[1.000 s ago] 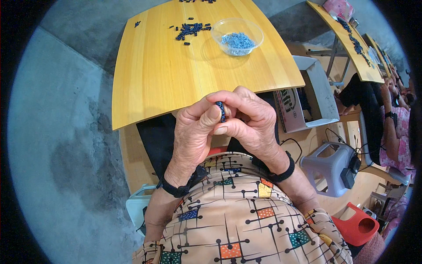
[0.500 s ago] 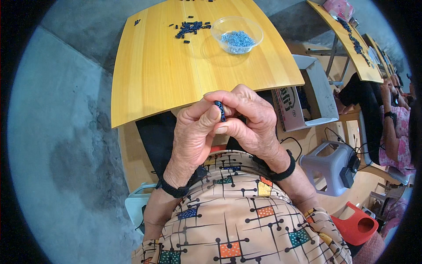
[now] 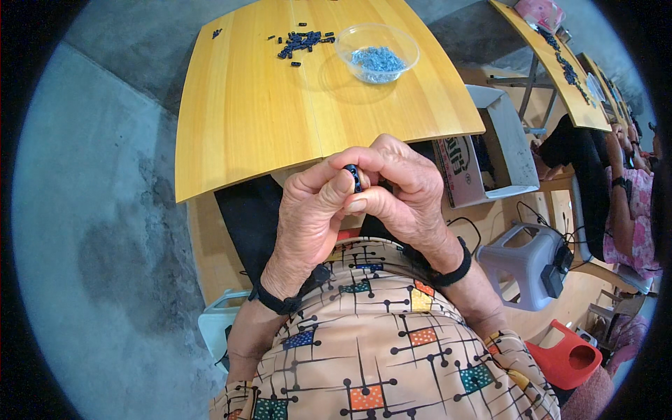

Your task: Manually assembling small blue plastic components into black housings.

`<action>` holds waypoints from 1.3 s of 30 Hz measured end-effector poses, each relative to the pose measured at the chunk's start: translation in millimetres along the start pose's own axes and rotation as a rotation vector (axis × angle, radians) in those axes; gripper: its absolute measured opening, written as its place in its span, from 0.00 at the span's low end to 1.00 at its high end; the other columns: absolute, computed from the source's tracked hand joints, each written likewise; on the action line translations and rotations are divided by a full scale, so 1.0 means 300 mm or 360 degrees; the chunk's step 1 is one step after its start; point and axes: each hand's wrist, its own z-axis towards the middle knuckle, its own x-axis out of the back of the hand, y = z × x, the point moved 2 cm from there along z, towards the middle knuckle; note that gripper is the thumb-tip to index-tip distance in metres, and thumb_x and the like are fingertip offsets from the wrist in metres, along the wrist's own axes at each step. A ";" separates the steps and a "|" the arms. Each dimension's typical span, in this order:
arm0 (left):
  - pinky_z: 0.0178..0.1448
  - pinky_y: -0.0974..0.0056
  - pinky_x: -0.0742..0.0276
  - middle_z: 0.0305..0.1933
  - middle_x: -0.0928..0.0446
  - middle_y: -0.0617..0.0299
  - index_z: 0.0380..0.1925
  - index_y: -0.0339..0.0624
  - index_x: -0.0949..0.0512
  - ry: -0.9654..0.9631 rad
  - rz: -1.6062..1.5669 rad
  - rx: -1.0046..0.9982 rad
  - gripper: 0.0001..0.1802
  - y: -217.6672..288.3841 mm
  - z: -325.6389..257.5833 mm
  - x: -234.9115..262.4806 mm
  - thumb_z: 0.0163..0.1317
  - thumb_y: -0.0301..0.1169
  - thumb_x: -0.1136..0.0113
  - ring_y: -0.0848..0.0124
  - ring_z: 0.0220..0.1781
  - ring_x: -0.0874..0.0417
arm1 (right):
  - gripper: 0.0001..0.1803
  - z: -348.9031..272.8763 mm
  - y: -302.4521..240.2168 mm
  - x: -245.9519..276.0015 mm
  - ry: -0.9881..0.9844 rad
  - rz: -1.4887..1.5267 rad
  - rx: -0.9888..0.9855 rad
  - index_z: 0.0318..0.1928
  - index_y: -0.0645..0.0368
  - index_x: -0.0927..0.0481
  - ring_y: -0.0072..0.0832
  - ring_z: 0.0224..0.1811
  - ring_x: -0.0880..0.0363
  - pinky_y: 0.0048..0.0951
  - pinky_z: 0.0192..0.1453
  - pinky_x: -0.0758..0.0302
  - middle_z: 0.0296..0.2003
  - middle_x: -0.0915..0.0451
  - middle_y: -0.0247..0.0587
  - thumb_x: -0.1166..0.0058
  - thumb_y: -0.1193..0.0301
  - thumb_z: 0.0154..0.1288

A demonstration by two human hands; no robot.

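The left hand point(image 3: 308, 210) and the right hand point(image 3: 406, 178) meet in front of the body. Thumbs and bent forefingers of both pinch one small, glossy, blue-black oblong piece point(image 3: 353, 173) from either side. The held piece is positioned just off the near edge of the broad yellow wooden table point(image 3: 245, 119), clear of its surface.

To the right of the table stands an open-topped white cardboard box point(image 3: 514, 143) with dark contents; their kind and amount cannot be told.

On the far half of the table sits a round, clear plastic bowl point(image 3: 376, 35). It holds a shallow heap of tiny light-blue, shiny parts point(image 3: 378, 60), and a good supply is available.

Left of the bowl lies a loose pile of short blue-black pieces point(image 3: 303, 45), with several strays around it. A much smaller dark cluster point(image 3: 216, 33) lies apart near the far left corner.

Status, by judgement: one piece is in process, gripped by both hands and not set down. Many pieces lie out of hand. Whether the pile or the cluster is finished or waiting cannot be determined. Fingertips cover part of the held piece, so its completeness cannot be confirmed.
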 end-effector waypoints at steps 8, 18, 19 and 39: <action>0.43 0.73 0.25 0.35 0.22 0.59 0.39 0.35 0.22 0.0015 0.0036 -0.0011 0.14 0.007 0.002 -0.003 0.55 0.33 0.39 0.75 0.37 0.23 | 0.22 -0.003 0.000 -0.002 -0.0038 -0.0018 -0.0072 0.43 0.60 0.21 0.24 0.25 0.31 0.23 0.30 0.31 0.21 0.31 0.33 0.35 0.67 0.44; 0.42 0.73 0.26 0.35 0.22 0.59 0.38 0.35 0.21 -0.0080 0.0011 -0.0028 0.13 0.008 -0.005 0.003 0.55 0.31 0.39 0.74 0.37 0.23 | 0.25 0.002 -0.018 -0.001 -0.0064 -0.0027 -0.0032 0.42 0.60 0.20 0.23 0.28 0.31 0.21 0.33 0.33 0.23 0.29 0.31 0.33 0.64 0.40; 0.42 0.73 0.26 0.34 0.22 0.59 0.38 0.35 0.21 -0.0106 0.0002 -0.0027 0.13 0.008 -0.006 0.002 0.55 0.31 0.39 0.74 0.37 0.23 | 0.27 0.001 -0.019 -0.001 -0.0062 -0.0033 -0.0051 0.41 0.60 0.19 0.22 0.29 0.32 0.21 0.35 0.34 0.23 0.29 0.30 0.32 0.60 0.37; 0.36 0.75 0.27 0.32 0.21 0.61 0.39 0.36 0.21 -0.0143 0.0049 -0.0017 0.12 -0.014 -0.016 0.012 0.54 0.30 0.38 0.77 0.32 0.23 | 0.21 0.028 -0.020 0.037 -0.0236 -0.0114 0.0232 0.35 0.56 0.19 0.32 0.36 0.25 0.29 0.41 0.28 0.31 0.21 0.36 0.34 0.57 0.41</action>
